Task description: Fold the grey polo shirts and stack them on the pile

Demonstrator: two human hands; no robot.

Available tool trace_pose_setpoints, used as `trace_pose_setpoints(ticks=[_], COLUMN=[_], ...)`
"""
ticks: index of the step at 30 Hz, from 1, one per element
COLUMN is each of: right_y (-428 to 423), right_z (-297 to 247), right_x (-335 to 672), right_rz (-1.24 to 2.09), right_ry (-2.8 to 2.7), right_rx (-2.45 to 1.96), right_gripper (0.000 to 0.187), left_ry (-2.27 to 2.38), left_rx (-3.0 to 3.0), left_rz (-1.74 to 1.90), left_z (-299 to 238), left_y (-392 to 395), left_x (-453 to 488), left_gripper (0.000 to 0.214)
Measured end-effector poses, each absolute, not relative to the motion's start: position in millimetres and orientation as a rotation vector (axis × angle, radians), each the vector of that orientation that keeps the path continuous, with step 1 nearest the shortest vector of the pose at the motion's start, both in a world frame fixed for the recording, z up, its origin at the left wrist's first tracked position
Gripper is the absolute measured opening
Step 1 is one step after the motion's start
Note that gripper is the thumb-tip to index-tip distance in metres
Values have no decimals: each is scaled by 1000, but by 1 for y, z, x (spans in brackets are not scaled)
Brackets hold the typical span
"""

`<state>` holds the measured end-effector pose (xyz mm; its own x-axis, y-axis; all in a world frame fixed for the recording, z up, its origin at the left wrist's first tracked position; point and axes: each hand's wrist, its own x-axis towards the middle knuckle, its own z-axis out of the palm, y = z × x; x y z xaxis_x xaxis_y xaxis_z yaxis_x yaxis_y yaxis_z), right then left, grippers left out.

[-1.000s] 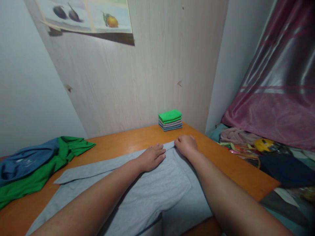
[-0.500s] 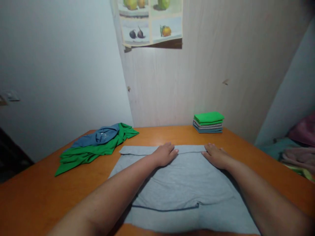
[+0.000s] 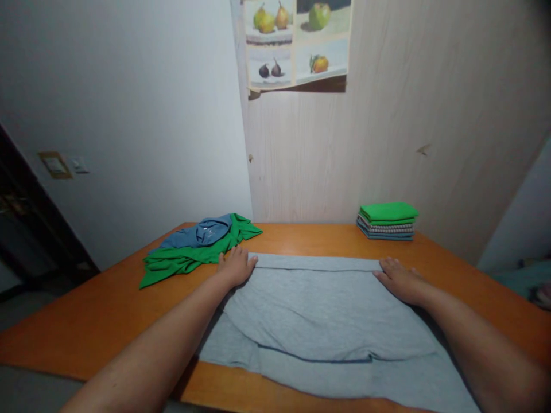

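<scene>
A grey garment point(image 3: 327, 310) lies spread flat on the orange wooden table point(image 3: 107, 304), its far edge folded over in a narrow band. My left hand point(image 3: 235, 267) rests flat, fingers stretched out, on the garment's far left corner. On the far right corner my right hand point(image 3: 398, 280) presses down flat, fingers out too. Both forearms reach over the cloth from the near edge.
A loose heap of a green shirt point(image 3: 181, 261) with a blue shirt point(image 3: 202, 232) on top lies at the table's far left. A neat stack of folded clothes point(image 3: 387, 221), green on top, stands at the far right by the wooden panel. A fruit poster point(image 3: 297, 43) hangs above.
My hands have slid apart along the folded far edge, the left going left and the right going right. The right hand went from a closed grip to flat. The view has turned left.
</scene>
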<state>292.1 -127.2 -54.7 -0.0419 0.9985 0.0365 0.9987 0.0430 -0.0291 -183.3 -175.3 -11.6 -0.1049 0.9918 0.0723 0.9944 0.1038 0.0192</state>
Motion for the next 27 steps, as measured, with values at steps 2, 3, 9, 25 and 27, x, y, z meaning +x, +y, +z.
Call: trace_pose_setpoints(ticks=[2, 3, 9, 25, 27], right_y=[-128, -128, -132, -159, -168], right_z=[-54, -53, -49, -26, -33], right_x=[292, 292, 294, 278, 275], right_rz=[-1, 3, 32, -10, 19], right_ry=[-2230, -2229, -2248, -2274, -2277], right_rx=[-2136, -2137, -2148, -2095, -2078], right_gripper=[71, 71, 72, 76, 76], left_ry=[-2213, -2173, -2203, -2094, -2126], left_rx=[-2102, -2134, -2225, -2334, -2343], left_rz=[-121, -117, -47, -144, -141], left_z=[-14, -16, -25, -23, -27], left_y=[-177, -178, -181, -207, -209], left_x=[-183, -182, -183, -184, -186], left_gripper=[68, 68, 76, 78, 80])
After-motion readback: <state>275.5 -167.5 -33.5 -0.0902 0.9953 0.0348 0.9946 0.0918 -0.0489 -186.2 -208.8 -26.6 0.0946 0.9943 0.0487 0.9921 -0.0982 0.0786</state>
